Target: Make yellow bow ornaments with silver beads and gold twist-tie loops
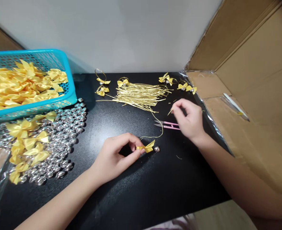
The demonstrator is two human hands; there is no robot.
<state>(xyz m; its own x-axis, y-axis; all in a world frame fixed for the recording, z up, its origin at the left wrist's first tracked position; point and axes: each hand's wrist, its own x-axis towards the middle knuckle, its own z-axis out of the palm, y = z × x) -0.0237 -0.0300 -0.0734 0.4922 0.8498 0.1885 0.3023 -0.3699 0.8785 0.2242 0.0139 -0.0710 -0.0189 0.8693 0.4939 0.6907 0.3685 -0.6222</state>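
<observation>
My left hand [117, 156] pinches a yellow ribbon bow [149, 147] between thumb and index finger, low over the black table. Just right of the bow lies one shiny silver bead [157, 149]. A thin gold cord [162, 127] curves from the bow up toward a bundle of gold cords [141, 95]. Farther right, my right hand [189, 119] has thumb and fingertips closed on a thin gold cord end [170, 112]. Pink-handled thread snips [169, 124] lie beneath that hand, their blades pointing left and handle ends hidden.
A blue basket [70, 80] of yellow bows stands at left. Silver beads [59, 153] and loose bows [29, 143] spread before it. Finished bow loops [102, 91] lie along the back. Cardboard [258, 48] walls the right side, with a white-handled tool [235, 105] on it.
</observation>
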